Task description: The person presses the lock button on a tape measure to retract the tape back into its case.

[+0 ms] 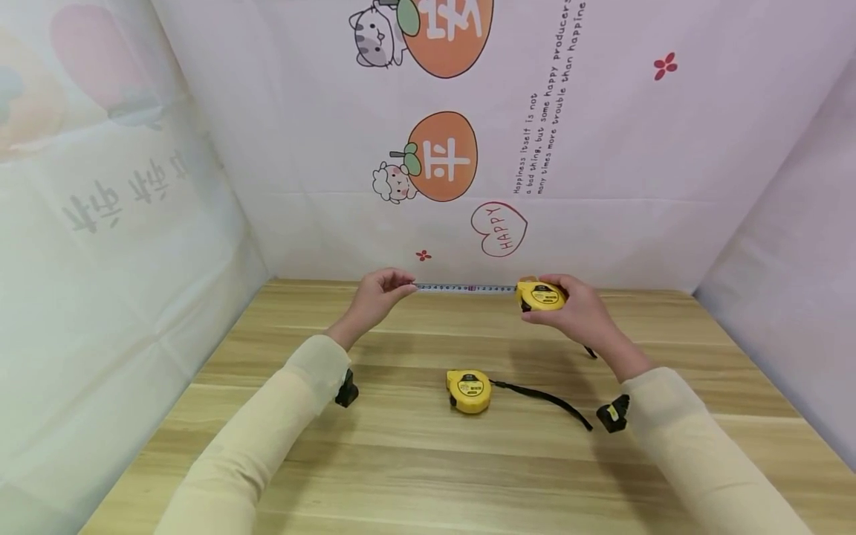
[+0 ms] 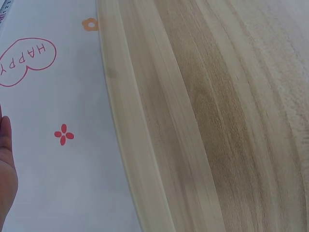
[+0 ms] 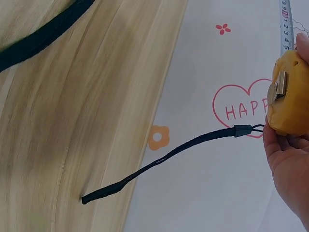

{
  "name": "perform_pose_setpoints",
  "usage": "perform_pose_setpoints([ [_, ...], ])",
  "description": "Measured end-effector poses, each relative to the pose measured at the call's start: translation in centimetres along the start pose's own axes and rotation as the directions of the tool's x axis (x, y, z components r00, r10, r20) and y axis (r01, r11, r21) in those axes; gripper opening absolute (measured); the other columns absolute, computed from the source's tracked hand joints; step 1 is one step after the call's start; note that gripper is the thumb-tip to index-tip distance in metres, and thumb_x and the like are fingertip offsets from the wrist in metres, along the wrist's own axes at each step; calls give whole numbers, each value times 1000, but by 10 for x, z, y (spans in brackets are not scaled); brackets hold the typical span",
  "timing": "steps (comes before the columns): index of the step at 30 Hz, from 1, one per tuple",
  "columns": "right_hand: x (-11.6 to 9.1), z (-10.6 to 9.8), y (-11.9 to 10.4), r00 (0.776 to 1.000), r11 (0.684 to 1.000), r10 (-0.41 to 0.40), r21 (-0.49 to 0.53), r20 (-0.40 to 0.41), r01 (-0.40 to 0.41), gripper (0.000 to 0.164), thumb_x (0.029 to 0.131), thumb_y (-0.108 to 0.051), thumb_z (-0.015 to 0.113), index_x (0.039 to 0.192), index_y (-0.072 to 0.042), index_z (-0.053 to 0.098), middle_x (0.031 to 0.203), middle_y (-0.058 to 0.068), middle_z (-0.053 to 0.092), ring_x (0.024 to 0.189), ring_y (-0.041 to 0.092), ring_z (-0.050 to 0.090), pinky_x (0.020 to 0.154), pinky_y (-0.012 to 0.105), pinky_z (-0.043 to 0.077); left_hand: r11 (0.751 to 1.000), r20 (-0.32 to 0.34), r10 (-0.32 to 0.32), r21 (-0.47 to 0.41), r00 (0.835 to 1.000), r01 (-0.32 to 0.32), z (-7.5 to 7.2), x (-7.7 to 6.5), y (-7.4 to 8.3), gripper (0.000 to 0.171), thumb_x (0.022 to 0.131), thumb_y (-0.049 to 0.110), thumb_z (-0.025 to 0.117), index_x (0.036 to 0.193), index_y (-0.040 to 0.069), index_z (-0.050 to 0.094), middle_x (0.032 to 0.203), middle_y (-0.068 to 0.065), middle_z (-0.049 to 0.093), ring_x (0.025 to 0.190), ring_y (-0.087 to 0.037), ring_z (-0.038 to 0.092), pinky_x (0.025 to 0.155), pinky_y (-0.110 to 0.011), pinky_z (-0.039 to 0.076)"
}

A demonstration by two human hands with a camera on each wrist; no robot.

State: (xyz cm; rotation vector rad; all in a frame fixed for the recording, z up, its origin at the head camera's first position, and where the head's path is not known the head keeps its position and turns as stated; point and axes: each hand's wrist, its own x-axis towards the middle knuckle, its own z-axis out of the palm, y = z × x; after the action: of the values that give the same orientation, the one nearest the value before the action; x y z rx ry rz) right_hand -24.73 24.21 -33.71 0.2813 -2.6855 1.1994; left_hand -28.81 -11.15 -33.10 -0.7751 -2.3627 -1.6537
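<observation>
In the head view my right hand (image 1: 580,310) grips a yellow tape measure (image 1: 539,296) by its case. A stretch of white blade (image 1: 461,287) runs out of it to the left, held level near the back of the table. Thumb and fingers of my left hand (image 1: 381,296) pinch the blade's free end. From the right wrist, the case (image 3: 289,96) shows a metal clip, and its black wrist strap (image 3: 183,149) hangs down. Only the edge of the left hand (image 2: 6,169) appears in the left wrist view.
A second yellow tape measure (image 1: 469,391) lies on the wooden table (image 1: 401,475), nearer me, its black strap (image 1: 548,397) trailing right. Printed white cloth walls (image 1: 602,238) stand behind and at both sides. Black wrist cameras (image 1: 614,414) sit at both cuffs.
</observation>
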Motion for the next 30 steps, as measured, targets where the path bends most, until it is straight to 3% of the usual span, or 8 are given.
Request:
perform_pose_setpoints([
  [7, 1, 4, -5, 1000, 1000, -13, 7, 7, 13, 84, 74, -42, 85, 138, -3, 47, 127, 16, 52, 108, 32, 53, 89, 47, 47, 1000, 7, 12, -6, 1000, -12, 3, 1, 2, 17, 94, 6, 64, 107, -5, 66, 98, -17, 67, 79, -14, 58, 73, -38, 51],
  [18, 5, 8, -8, 999, 999, -29, 17, 13, 29, 86, 70, -52, 84, 135, -6, 50, 125, 13, 54, 106, 30, 54, 88, 45, 47, 1000, 7, 23, -12, 1000, -23, 4, 3, 1, 19, 94, 5, 63, 108, -9, 65, 98, -18, 66, 78, -13, 57, 68, -23, 48],
  [22, 6, 10, -8, 999, 999, -41, 18, 5, 41, 82, 72, -47, 85, 134, -4, 51, 124, 14, 55, 105, 30, 54, 88, 45, 47, 999, 10, 12, -30, 1000, -11, 7, 12, -19, 21, 94, 13, 67, 108, -3, 68, 99, -15, 67, 80, -17, 58, 68, -25, 49],
  [25, 6, 11, -10, 999, 999, -40, 24, 3, 40, 80, 73, -41, 86, 134, -4, 50, 124, 14, 55, 105, 29, 54, 88, 45, 46, 999, 14, 10, -43, 1000, -9, 9, 18, -34, 26, 93, 19, 68, 109, -1, 68, 98, -11, 67, 81, -19, 58, 71, -35, 51],
  [30, 6, 13, -11, 999, 999, -35, 38, 1, 35, 78, 74, -37, 86, 134, -4, 51, 124, 14, 55, 105, 29, 54, 87, 44, 47, 999, 13, 27, -37, 1000, -26, 11, 17, -32, 24, 93, 16, 67, 108, -3, 67, 95, -6, 67, 81, -19, 59, 72, -38, 51],
])
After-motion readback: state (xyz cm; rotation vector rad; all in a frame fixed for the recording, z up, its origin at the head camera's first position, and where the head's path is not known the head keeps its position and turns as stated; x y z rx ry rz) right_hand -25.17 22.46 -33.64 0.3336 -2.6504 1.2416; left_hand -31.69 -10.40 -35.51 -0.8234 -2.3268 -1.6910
